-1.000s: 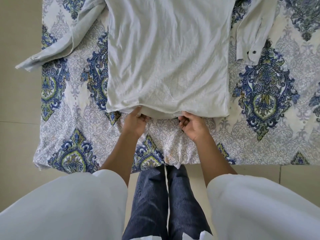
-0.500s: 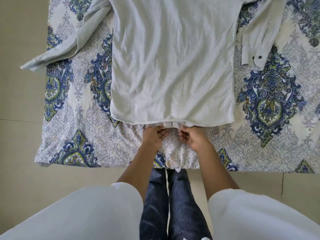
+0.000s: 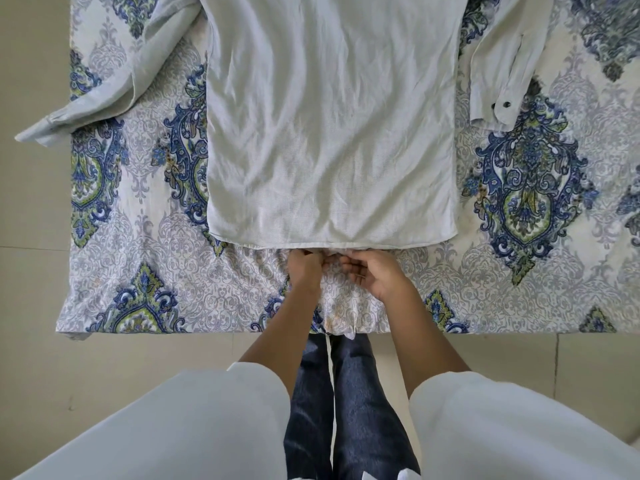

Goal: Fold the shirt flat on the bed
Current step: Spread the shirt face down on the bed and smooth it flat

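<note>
Left hand [image 3: 304, 268] and right hand [image 3: 375, 275], close together with fingers curled, pinch the middle of the near hem of the pale shirt [image 3: 329, 133], spread flat on the pattern-sheeted bed [image 3: 138, 271], sleeves splayed outward.

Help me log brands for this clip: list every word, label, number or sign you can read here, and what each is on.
None: no readable text in this view.
The shirt shows no tag, print or logo.
Its cuff carries only a dark button.
The bedsheet bears an ornamental pattern, no letters.
</note>
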`<state>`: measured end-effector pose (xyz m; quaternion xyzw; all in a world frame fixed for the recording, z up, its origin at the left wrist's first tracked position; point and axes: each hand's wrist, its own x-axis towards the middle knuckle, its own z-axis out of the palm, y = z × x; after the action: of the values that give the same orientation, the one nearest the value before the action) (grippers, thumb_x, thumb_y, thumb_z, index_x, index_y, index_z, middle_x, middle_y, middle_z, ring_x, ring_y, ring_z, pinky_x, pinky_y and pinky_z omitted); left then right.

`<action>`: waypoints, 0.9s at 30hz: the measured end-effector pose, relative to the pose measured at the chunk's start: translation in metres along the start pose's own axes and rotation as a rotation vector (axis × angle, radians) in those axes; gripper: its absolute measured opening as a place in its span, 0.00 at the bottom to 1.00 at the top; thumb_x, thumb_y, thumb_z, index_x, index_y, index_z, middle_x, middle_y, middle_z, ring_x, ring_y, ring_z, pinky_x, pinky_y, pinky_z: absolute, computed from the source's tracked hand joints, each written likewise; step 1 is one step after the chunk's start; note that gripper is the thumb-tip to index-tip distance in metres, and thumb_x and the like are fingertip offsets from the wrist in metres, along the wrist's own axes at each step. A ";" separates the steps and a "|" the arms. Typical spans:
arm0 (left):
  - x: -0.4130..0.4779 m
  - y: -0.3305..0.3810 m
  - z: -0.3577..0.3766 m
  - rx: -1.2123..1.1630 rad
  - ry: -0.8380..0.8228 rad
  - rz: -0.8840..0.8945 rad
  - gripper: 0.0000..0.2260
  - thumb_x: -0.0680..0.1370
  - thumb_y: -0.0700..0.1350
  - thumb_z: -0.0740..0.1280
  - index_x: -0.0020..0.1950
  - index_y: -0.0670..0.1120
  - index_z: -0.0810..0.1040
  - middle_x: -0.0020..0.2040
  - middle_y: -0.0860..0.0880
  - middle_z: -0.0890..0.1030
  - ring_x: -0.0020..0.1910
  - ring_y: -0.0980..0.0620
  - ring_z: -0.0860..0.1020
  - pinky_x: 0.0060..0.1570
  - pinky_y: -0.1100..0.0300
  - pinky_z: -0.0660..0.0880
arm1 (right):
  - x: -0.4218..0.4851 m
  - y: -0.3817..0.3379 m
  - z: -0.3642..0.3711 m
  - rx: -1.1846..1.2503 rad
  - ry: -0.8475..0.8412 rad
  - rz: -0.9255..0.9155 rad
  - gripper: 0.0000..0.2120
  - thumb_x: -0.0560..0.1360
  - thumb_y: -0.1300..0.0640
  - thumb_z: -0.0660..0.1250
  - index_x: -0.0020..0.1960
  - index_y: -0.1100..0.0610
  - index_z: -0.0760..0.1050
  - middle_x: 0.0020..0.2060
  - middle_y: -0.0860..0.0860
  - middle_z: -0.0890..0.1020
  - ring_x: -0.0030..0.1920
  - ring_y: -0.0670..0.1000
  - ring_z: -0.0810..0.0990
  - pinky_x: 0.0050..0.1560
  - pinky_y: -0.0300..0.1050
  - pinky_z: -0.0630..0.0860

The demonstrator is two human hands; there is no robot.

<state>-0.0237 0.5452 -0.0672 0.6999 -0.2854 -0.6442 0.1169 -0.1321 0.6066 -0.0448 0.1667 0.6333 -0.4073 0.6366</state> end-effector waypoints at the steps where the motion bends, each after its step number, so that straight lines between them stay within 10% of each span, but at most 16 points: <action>1: -0.002 0.000 0.000 -0.056 -0.026 0.000 0.08 0.71 0.28 0.64 0.42 0.40 0.76 0.38 0.40 0.80 0.36 0.45 0.79 0.34 0.58 0.76 | 0.001 0.000 0.000 0.023 -0.010 0.010 0.03 0.74 0.64 0.66 0.42 0.60 0.78 0.29 0.51 0.83 0.28 0.46 0.79 0.30 0.38 0.73; 13: 0.002 0.015 0.011 -0.132 -0.245 -0.133 0.11 0.71 0.27 0.61 0.39 0.42 0.76 0.29 0.48 0.78 0.29 0.52 0.75 0.27 0.63 0.71 | 0.001 0.008 -0.002 0.361 -0.087 -0.046 0.05 0.73 0.67 0.66 0.49 0.65 0.77 0.33 0.54 0.82 0.32 0.47 0.80 0.30 0.38 0.77; 27: -0.002 0.001 0.000 0.004 -0.357 -0.254 0.08 0.75 0.29 0.62 0.43 0.39 0.78 0.34 0.47 0.82 0.35 0.51 0.80 0.39 0.60 0.78 | 0.005 0.002 0.000 -0.221 0.058 -0.086 0.04 0.73 0.65 0.68 0.39 0.61 0.77 0.29 0.53 0.79 0.23 0.45 0.76 0.23 0.36 0.72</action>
<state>-0.0243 0.5458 -0.0649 0.6051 -0.2124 -0.7670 -0.0189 -0.1312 0.6061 -0.0496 0.0799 0.6991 -0.3572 0.6142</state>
